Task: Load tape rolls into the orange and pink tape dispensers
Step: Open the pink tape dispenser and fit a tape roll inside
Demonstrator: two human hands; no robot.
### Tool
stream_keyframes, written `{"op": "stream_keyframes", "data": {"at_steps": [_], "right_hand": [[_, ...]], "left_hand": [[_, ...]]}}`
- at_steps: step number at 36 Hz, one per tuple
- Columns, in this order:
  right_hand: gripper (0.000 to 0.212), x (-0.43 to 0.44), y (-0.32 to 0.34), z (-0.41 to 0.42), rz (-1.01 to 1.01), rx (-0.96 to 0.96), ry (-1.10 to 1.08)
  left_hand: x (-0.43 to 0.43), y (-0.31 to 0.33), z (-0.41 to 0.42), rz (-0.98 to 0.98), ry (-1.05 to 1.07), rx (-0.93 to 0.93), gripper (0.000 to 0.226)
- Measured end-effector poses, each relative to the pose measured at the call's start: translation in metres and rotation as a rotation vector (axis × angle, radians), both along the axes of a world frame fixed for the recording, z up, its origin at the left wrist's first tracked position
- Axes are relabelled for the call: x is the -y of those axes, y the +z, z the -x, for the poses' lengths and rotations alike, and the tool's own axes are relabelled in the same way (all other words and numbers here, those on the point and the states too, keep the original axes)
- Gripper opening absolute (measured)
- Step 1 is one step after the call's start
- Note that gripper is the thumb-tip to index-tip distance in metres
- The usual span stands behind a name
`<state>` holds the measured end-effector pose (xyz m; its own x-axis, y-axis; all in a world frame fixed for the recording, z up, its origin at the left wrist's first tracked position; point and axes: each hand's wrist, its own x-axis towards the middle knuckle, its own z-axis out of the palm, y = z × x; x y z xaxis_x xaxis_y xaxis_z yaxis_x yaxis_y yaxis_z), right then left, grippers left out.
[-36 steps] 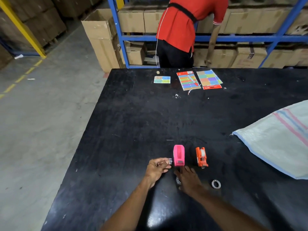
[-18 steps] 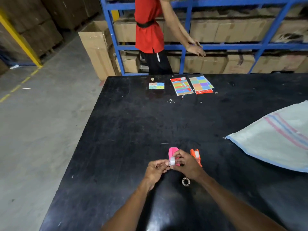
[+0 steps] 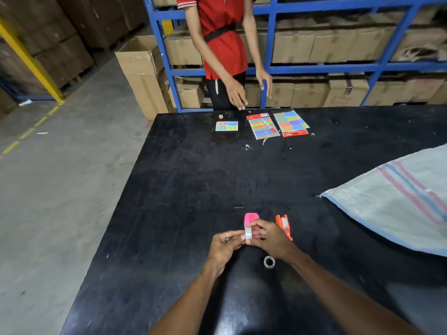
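Note:
A pink tape dispenser (image 3: 251,218) stands on the black table (image 3: 193,189), partly hidden behind my fingers. An orange tape dispenser (image 3: 283,223) with a roll in it stands just to its right. My right hand (image 3: 268,236) pinches a small clear tape roll (image 3: 248,233) in front of the pink dispenser. My left hand (image 3: 225,245) touches the same roll from the left with its fingertips. Another clear tape roll (image 3: 269,262) lies flat on the table below my right hand.
A woven sack (image 3: 396,201) covers the table's right side. Colourful sticker packs (image 3: 277,125) and a small card (image 3: 227,126) lie at the far edge, where a person in a red shirt (image 3: 220,44) stands before blue shelving (image 3: 314,66) full of cardboard boxes.
My right hand picked a tape roll up from the table and brought it to my left hand in front of the pink dispenser. The person behind turned toward the table.

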<state>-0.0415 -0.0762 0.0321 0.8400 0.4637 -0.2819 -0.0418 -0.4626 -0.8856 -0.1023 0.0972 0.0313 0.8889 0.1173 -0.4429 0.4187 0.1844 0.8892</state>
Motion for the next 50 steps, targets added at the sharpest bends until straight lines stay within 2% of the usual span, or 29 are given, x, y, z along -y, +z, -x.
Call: {"op": "stream_keyframes", "data": {"at_steps": [9, 14, 20, 26, 30, 36, 41, 44, 50], "right_hand": [[0.042, 0.004, -0.004, -0.006, 0.076, 0.055, 0.054], [0.037, 0.009, -0.022, -0.019, 0.133, 0.078, 0.104], [0.038, 0.008, -0.035, -0.051, 0.242, 0.167, 0.088], [0.041, -0.001, -0.036, -0.075, 0.533, 0.32, 0.153], [0.044, -0.002, -0.045, -0.085, 0.594, 0.327, 0.195], [0.044, -0.002, -0.054, -0.091, 0.64, 0.376, 0.251], [0.042, -0.003, -0.062, -0.091, 0.656, 0.371, 0.246], [0.046, -0.003, -0.065, -0.092, 0.704, 0.379, 0.252], [0.042, -0.007, -0.066, -0.098, 0.759, 0.399, 0.296]], "left_hand": [[-0.009, -0.009, -0.008, 0.033, -0.073, -0.109, 0.016], [-0.005, -0.018, -0.018, -0.028, -0.083, -0.129, 0.02], [-0.005, -0.034, -0.038, -0.196, -0.086, -0.122, 0.015], [-0.007, -0.045, -0.062, -0.365, -0.145, -0.112, 0.037], [-0.008, -0.06, -0.078, -0.476, -0.235, -0.093, 0.039], [-0.009, -0.079, -0.098, -0.603, -0.322, -0.082, 0.072], [-0.01, -0.083, -0.107, -0.633, -0.431, 0.002, 0.073], [-0.009, -0.098, -0.108, -0.654, -0.446, 0.032, 0.066], [-0.01, -0.117, -0.114, -0.599, -0.39, 0.048, 0.063]]}}
